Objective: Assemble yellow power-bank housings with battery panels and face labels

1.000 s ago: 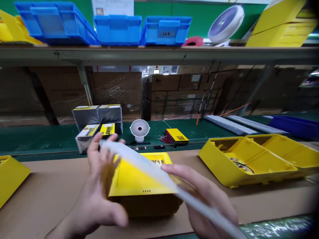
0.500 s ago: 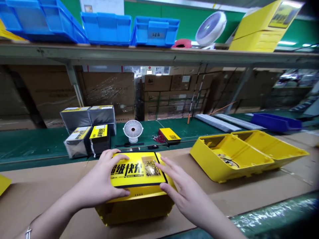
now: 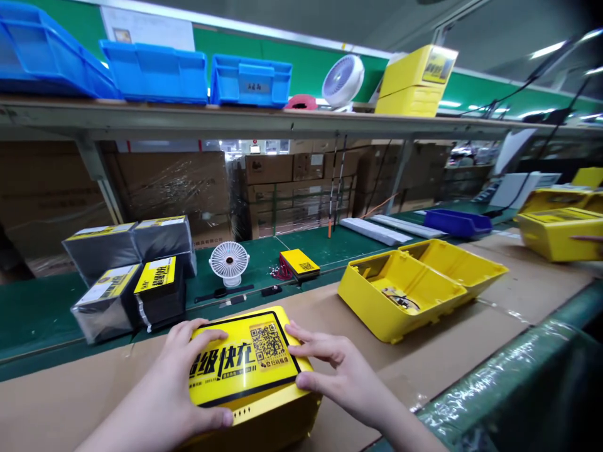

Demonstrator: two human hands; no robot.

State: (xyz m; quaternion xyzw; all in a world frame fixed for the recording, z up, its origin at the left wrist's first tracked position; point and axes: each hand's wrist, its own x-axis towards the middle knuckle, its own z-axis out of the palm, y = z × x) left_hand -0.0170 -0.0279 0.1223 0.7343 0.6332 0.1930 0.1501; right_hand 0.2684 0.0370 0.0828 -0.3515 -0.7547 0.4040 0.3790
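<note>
The panel (image 3: 235, 384) is lying on the box (image 3: 287, 419), at six o'clock of my view. The left hand (image 3: 169, 376) holds its left end, thumb near, fingers bent over the top; the right hand (image 3: 343, 373), fingers spread, touches the right end, probably to keep it level. From there, the stack (image 3: 157, 274) is at eleven o'clock, the open case (image 3: 372, 320) at two, within reach perhaps.
</note>
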